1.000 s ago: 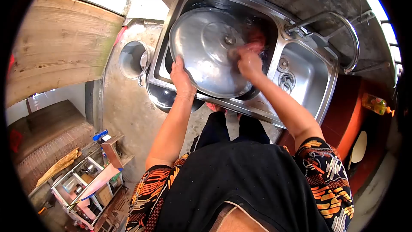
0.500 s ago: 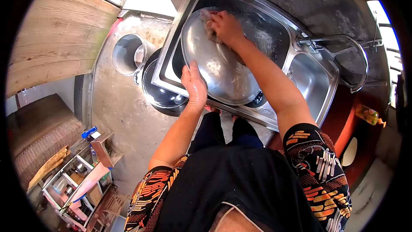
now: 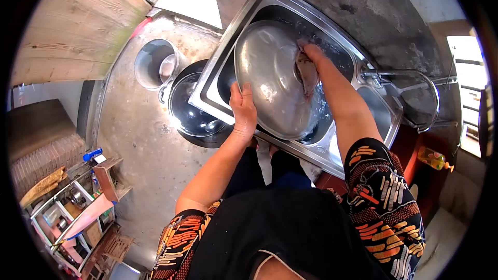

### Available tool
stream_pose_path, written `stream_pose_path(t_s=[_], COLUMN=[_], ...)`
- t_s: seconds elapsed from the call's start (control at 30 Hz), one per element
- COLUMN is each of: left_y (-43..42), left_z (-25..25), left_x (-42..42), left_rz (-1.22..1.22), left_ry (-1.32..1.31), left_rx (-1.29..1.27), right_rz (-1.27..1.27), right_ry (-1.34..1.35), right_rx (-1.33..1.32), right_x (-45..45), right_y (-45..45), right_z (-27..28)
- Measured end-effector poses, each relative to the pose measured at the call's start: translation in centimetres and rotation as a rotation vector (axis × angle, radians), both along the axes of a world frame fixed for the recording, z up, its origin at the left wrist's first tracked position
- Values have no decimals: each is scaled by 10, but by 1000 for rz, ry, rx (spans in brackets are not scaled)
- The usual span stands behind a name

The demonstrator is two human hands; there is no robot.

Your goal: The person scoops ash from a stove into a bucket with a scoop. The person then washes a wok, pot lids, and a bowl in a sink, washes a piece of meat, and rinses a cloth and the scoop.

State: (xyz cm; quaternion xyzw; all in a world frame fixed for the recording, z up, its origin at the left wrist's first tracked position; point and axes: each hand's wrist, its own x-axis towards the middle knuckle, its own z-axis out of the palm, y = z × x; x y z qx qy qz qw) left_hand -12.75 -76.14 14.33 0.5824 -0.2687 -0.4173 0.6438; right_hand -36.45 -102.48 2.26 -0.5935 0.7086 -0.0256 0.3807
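A large, domed metal pot lid [image 3: 270,80], wet and shiny, is tilted over the big basin of the steel sink [image 3: 207,85]. My left hand [image 3: 244,106] grips its near-left rim, thumb on the upper face. At the lid's right part, my right hand [image 3: 313,54] is closed on a crumpled greyish-brown cloth [image 3: 307,75], pressed to the metal. The fingers of that hand are partly hidden. Water glints in the dark basin behind and beside the lid.
A curved faucet [image 3: 433,93] rises at the sink's right, over a smaller basin [image 3: 371,109]. On the floor to the left stand a bucket [image 3: 148,65] and a wide black pan [image 3: 181,98]. A yellow-orange bottle [image 3: 433,158] lies at the right. A cluttered rack [image 3: 78,218] is lower left.
My right hand and the cloth have moved from the lid's far-left top to its right part. The lid and my left hand sit slightly farther right and lower in view.
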Motion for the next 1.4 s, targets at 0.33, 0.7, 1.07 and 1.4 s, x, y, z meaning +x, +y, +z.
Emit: stream_pose_path(t_s=[0.33,0.7,1.07,1.4], left_y=[-2,-8,-37,-67], left_z=[-15,20,143,308], left_x=[-2,-9,-78,-87], left_rz=[40,58,-105,-310], left_ry=[67,309,118,-234], left_rx=[-2,163,40,2], right_rz=[216,493,236,-376], right_ry=[-143,-359,-376,-647], right_rx=[-467,-732,-474,-482], right_x=[77,58,-108,-150], right_y=[7,210,228,218], right_z=[42,141,146,151])
